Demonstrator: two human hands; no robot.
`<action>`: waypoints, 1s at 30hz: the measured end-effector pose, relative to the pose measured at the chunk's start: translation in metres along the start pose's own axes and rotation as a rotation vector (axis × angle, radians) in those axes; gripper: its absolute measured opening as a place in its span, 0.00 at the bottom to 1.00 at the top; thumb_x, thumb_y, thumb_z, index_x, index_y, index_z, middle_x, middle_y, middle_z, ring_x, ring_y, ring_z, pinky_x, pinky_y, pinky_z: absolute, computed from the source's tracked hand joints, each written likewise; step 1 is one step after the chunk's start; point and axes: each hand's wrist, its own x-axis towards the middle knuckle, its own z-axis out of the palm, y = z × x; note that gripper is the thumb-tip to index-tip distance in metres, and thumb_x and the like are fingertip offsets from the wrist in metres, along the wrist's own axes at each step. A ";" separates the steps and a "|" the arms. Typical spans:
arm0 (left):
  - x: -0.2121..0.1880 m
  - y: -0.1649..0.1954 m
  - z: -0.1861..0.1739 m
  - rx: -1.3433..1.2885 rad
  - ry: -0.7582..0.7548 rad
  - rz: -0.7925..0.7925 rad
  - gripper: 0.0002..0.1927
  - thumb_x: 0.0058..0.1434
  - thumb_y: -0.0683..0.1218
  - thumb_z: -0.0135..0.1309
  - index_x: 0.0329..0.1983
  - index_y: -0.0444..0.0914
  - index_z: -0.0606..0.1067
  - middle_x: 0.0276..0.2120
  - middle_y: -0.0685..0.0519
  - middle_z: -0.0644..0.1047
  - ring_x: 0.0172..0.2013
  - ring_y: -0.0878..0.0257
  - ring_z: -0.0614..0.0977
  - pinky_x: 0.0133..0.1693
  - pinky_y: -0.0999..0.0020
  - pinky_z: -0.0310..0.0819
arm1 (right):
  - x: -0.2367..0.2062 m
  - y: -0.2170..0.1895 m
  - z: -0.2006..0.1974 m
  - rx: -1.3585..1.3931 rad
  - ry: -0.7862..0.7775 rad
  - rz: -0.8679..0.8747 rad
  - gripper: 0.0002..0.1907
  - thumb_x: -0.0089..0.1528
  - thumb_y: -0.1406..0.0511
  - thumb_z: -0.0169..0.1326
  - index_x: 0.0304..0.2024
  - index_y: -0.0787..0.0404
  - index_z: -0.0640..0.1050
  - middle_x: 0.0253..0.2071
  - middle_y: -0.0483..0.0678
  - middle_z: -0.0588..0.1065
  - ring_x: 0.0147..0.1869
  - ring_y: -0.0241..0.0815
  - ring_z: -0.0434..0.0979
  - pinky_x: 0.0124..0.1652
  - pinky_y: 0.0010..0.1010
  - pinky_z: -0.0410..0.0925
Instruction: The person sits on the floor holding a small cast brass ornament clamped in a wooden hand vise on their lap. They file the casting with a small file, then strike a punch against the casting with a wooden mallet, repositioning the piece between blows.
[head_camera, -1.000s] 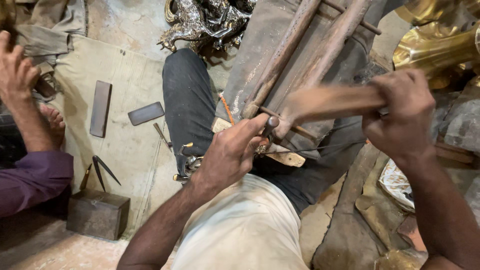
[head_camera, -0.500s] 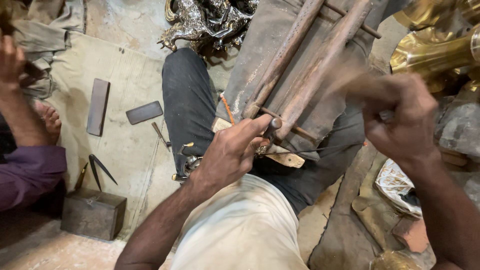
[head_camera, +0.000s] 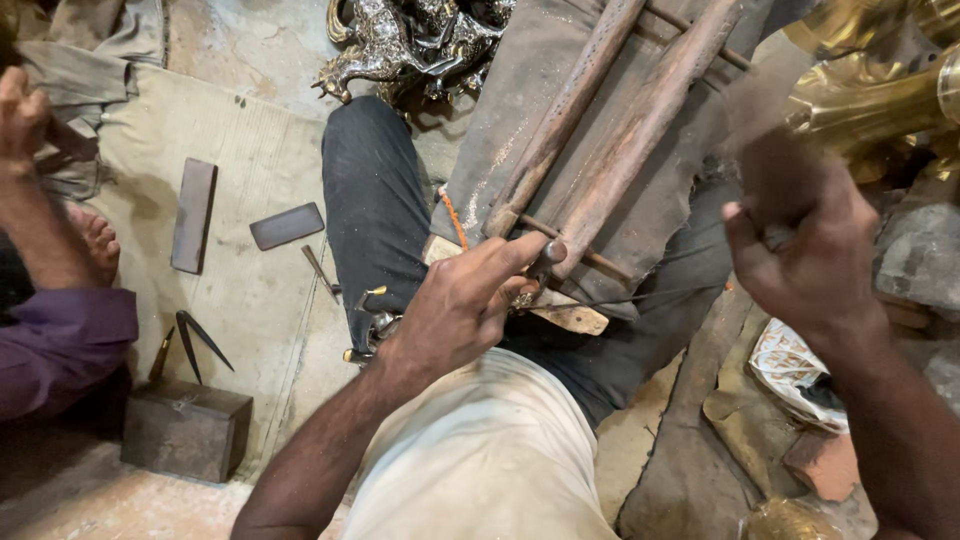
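My left hand (head_camera: 470, 300) pinches a small metal punch (head_camera: 551, 254) upright against the lower end of two rusty brown bars (head_camera: 600, 130) that lie along my lap. My right hand (head_camera: 805, 250) is raised at the right, fingers closed around the handle of a wooden mallet (head_camera: 770, 110) that is smeared by motion blur above the fist. A flat piece of wood (head_camera: 570, 318) lies under my left fingers.
On the cloth mat (head_camera: 250, 290) at left lie two dark flat stones (head_camera: 193, 215), a divider (head_camera: 195, 340) and small chisels. A metal block (head_camera: 185, 430) stands near it. Another person's arm (head_camera: 40, 230) is at far left. Silver figurines (head_camera: 420, 40) and brass pieces (head_camera: 880, 90) sit beyond.
My right hand has swung the mallet from level above the punch upward and to the right, now blurred. My left hand has stayed on the punch. The other person's hand lowered slightly.
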 end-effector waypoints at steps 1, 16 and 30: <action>0.000 0.000 -0.001 -0.009 -0.002 0.004 0.34 0.55 0.27 0.49 0.66 0.40 0.67 0.42 0.45 0.76 0.41 0.46 0.83 0.42 0.55 0.81 | 0.000 0.001 0.000 -0.215 -0.020 -0.133 0.23 0.54 0.72 0.63 0.50 0.68 0.71 0.41 0.56 0.76 0.45 0.51 0.78 0.44 0.43 0.73; -0.004 -0.007 -0.005 -0.288 0.197 -0.274 0.15 0.66 0.34 0.60 0.52 0.34 0.70 0.36 0.45 0.84 0.36 0.60 0.84 0.38 0.64 0.81 | -0.013 -0.024 -0.012 -0.477 -0.499 0.064 0.32 0.53 0.63 0.66 0.59 0.56 0.74 0.41 0.51 0.80 0.38 0.47 0.82 0.41 0.41 0.76; -0.011 -0.014 0.009 -0.147 0.159 -0.119 0.21 0.64 0.29 0.52 0.59 0.33 0.67 0.39 0.46 0.82 0.42 0.61 0.89 0.41 0.68 0.84 | 0.024 -0.009 -0.037 -0.026 -0.586 0.097 0.30 0.63 0.64 0.61 0.66 0.62 0.68 0.40 0.53 0.82 0.34 0.38 0.85 0.38 0.30 0.76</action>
